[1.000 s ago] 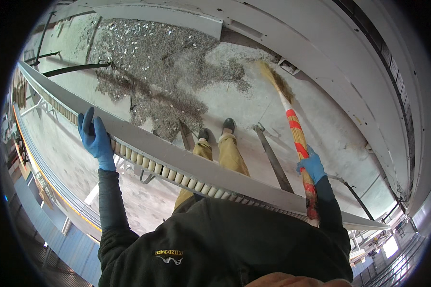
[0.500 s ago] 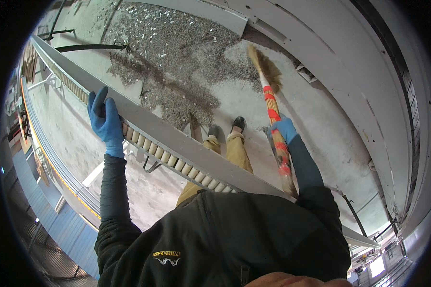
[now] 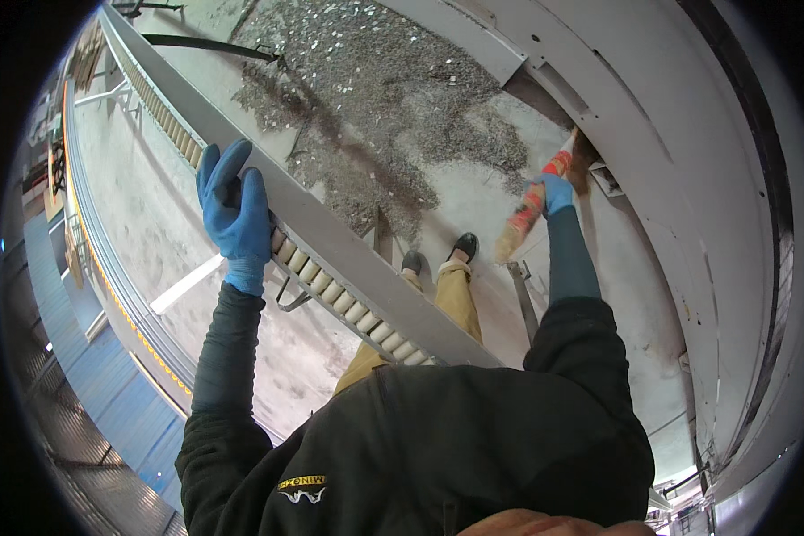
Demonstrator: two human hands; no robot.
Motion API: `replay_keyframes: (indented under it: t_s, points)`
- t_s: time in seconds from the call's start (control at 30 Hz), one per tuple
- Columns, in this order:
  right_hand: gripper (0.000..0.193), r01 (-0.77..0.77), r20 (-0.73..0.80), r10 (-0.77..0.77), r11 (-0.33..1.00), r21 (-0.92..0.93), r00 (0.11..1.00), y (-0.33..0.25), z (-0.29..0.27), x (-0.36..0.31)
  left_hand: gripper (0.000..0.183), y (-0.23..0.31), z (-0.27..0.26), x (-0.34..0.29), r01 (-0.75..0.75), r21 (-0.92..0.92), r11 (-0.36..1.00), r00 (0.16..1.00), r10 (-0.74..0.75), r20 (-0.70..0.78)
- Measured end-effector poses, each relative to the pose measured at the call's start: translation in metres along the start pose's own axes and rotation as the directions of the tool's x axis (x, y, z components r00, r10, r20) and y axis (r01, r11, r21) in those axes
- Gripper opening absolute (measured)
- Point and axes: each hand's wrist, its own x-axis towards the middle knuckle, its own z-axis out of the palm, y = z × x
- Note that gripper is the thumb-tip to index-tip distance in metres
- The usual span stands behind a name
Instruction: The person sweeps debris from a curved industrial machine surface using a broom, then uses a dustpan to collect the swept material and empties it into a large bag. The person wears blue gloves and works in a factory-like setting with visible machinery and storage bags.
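My left hand (image 3: 234, 210), in a blue glove, rests on the roller strip of a long grey conveyor rail (image 3: 330, 228). Its fingers are apart and slightly bent, pointing along the rail. Beyond the rail, my right hand (image 3: 557, 193), gloved in blue too, is closed around the handle of a broom (image 3: 524, 217) bound with red bands. The broom slants up and right toward the lower edge of a large pale machine panel (image 3: 652, 134). Its bristles are mostly hidden there. Grey debris with pale flakes (image 3: 375, 98) covers the floor ahead of my feet.
My shoes (image 3: 465, 244) stand on the concrete floor between rail and panel. A metal support leg (image 3: 523, 299) rises near my right forearm. A dark bar (image 3: 210, 46) crosses the floor at the far left. Blue boards (image 3: 89, 375) lie left of the rail.
My right hand has carried the broom forward and right, and its bristles have gone from plain view to mostly hidden by the panel. My left hand stays on the rail as the view shifts.
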Motion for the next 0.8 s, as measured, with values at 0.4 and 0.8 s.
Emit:
replay_keyframes:
  t_s: [0.4,0.8]
  points:
    - [0.040,0.102,0.373,0.190,0.763,-0.638,0.908,0.037,0.054,-0.123,0.032,0.009,-0.001,0.004,-0.079,0.140,0.987,0.997,0.082,-0.015]
    - [0.080,0.186,0.413,0.065,0.822,-0.539,0.909,-0.093,0.003,-0.320,0.032,0.014,-0.002,0.006,-0.095,0.214,0.972,0.995,0.097,-0.001]
